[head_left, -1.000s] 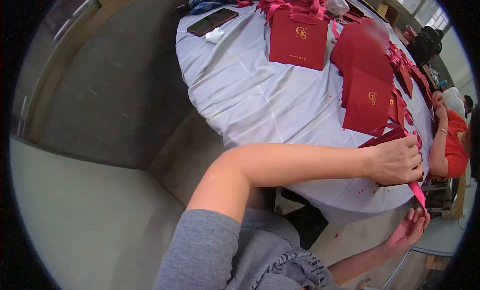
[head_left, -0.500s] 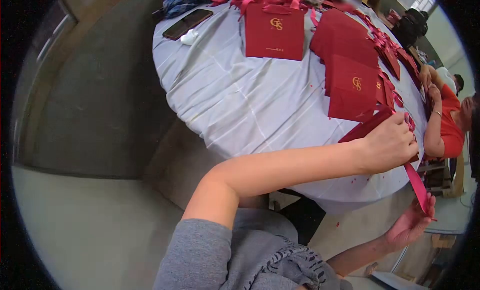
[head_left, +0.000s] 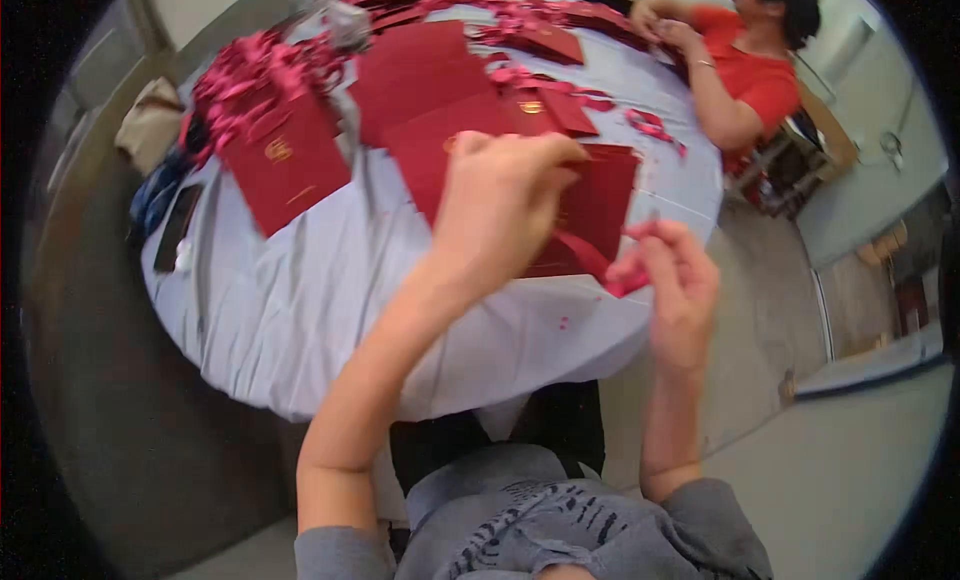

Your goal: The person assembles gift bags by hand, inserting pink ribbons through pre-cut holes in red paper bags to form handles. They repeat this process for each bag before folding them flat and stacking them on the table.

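The right hand [head_left: 672,280], nearest, pinches the end of a pink ribbon [head_left: 590,258] between its fingertips. Just left of it and beyond, the left hand [head_left: 500,195] is closed on the upper edge of a red paper bag [head_left: 605,205] lying at the counter's [head_left: 300,280] edge. Beyond the left hand lie more red bags [head_left: 420,75] and a ribbon pile [head_left: 245,70]. Farther right of both hands sits a co-worker in orange [head_left: 750,75].

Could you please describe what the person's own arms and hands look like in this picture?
Both arms are bare from above the elbow down. The left hand and right hand wear no gloves; no watch or bracelet shows on either wrist. Short grey sleeves cover the upper arms, part of a grey top with dark streaky markings.
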Tool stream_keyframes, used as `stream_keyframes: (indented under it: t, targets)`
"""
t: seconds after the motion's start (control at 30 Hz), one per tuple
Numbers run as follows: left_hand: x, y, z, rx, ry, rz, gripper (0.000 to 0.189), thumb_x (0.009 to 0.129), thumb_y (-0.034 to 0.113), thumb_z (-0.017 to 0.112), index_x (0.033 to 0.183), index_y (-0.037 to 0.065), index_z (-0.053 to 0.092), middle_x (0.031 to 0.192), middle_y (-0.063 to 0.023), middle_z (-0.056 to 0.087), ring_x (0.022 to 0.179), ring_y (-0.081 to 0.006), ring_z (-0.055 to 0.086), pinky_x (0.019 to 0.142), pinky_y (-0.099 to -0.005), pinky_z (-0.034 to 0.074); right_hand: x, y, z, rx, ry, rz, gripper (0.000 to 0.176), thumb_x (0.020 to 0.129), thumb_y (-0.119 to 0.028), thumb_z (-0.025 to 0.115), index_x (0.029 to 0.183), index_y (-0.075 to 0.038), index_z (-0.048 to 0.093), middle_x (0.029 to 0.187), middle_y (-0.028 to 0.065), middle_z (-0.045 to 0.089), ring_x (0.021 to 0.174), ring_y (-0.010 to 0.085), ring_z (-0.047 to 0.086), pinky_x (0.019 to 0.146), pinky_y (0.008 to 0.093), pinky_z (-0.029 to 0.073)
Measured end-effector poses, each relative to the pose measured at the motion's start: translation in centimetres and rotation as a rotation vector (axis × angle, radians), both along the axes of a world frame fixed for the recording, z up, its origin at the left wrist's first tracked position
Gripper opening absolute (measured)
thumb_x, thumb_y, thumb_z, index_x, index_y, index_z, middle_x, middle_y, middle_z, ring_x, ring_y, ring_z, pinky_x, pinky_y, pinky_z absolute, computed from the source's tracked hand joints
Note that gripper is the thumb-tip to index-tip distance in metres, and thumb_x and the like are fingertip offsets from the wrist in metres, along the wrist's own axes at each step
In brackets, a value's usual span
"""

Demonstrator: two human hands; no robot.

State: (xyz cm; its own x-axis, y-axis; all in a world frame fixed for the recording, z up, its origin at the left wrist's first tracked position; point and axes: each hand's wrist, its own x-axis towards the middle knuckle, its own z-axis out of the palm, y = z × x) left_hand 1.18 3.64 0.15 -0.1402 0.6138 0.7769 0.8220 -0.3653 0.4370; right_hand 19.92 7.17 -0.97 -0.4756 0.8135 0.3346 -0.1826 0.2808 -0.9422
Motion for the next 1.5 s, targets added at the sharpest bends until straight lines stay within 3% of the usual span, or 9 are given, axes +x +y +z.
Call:
stream_keyframes:
  t: [0.07,0.2,0.43,0.63,0.7,1.1,1.33,1.4,1.5]
  targets:
    - [-0.6,-0.1,0.7,-0.117,-0.186,-0.099,0.013,0.079,0.004,0.062,0.092,0.005,0.064,0.077,-0.0127,0.066,0.075,-0.0218,0.065,0.072,-0.0322,0.043,-1.0,0.1,0.5,-0.033,-0.017,-0.031,0.015,0.093,-0.008,0.053,0.100,0.003,0.060,0.075,0.0061,0.062,0.060,0.0100,0.059,0.055,0.0212,0.046]
    - [-1.3,-0.5,0.7,-0.322,-0.625,-0.364,0.016,0.084,-0.002,0.058,0.100,-0.003,0.061,0.077,0.0007,0.057,0.073,-0.0041,0.049,0.065,-0.0199,0.042,-2.4,0.0,0.5,0.007,-0.021,-0.087,0.010,0.090,-0.007,0.057,0.093,0.003,0.061,0.072,0.0042,0.062,0.057,0.0059,0.056,0.051,0.0199,0.047]
    - [-1.6,-0.8,0.3,-0.515,-0.854,-0.469,0.024,0.088,0.007,0.059,0.111,-0.001,0.060,0.096,-0.0025,0.064,0.087,-0.0076,0.059,0.078,-0.0224,0.047,-2.8,0.3,0.5,0.142,-0.134,-0.189,0.007,0.087,-0.005,0.061,0.085,0.002,0.060,0.066,0.0022,0.060,0.058,0.0047,0.054,0.050,0.0216,0.043]
    - [-1.4,-1.0,0.3,-0.571,-1.038,-0.546,0.025,0.089,0.009,0.059,0.112,-0.002,0.059,0.097,-0.0029,0.064,0.085,-0.0075,0.060,0.076,-0.0226,0.049,-2.8,0.4,0.5,0.362,-0.198,-0.266,0.006,0.083,-0.005,0.063,0.083,0.000,0.060,0.068,0.0106,0.062,0.057,0.0163,0.061,0.051,0.0282,0.046]
    - [-1.3,-0.9,0.1,-0.589,-1.045,-0.540,0.025,0.089,0.010,0.059,0.111,-0.001,0.060,0.098,-0.0027,0.065,0.085,-0.0075,0.060,0.077,-0.0226,0.049,-2.7,0.1,0.9,0.447,-0.256,-0.305,0.006,0.081,-0.006,0.064,0.082,-0.001,0.060,0.070,0.0132,0.062,0.058,0.0231,0.062,0.052,0.0318,0.047]
    - [-0.5,-1.2,0.0,-0.568,-0.977,-0.540,0.028,0.087,0.009,0.061,0.113,-0.002,0.060,0.096,-0.0029,0.066,0.087,-0.0079,0.061,0.080,-0.0230,0.048,-2.8,0.3,0.8,0.559,-0.378,-0.310,0.007,0.084,-0.010,0.060,0.082,-0.003,0.057,0.071,0.0148,0.062,0.060,0.0318,0.062,0.052,0.0384,0.046]
    - [1.5,-1.7,0.8,-0.419,-0.766,-0.369,0.024,0.082,0.003,0.065,0.105,-0.004,0.063,0.090,-0.0072,0.067,0.078,-0.0079,0.061,0.065,-0.0229,0.050,-2.3,0.4,1.2,0.612,-0.384,-0.325,0.007,0.083,-0.009,0.059,0.081,-0.004,0.056,0.070,0.0152,0.061,0.060,0.0337,0.060,0.051,0.0399,0.046]
    - [1.9,-1.8,1.0,-0.291,-0.435,-0.242,0.023,0.079,0.001,0.065,0.102,-0.002,0.064,0.091,-0.0106,0.068,0.075,-0.0094,0.063,0.062,-0.0254,0.050,-2.2,0.3,1.2,0.643,-0.374,-0.354,0.007,0.083,-0.009,0.060,0.081,-0.004,0.056,0.070,0.0151,0.061,0.060,0.0337,0.060,0.051,0.0400,0.046]
    - [2.7,-2.2,1.6,-0.227,-0.277,-0.136,0.020,0.077,0.004,0.067,0.097,0.003,0.066,0.091,-0.0105,0.067,0.076,-0.0163,0.064,0.070,-0.0298,0.044,-1.9,-0.2,1.2,0.669,-0.366,-0.390,0.006,0.082,-0.009,0.060,0.081,-0.004,0.056,0.069,0.0149,0.060,0.059,0.0338,0.060,0.050,0.0401,0.046]
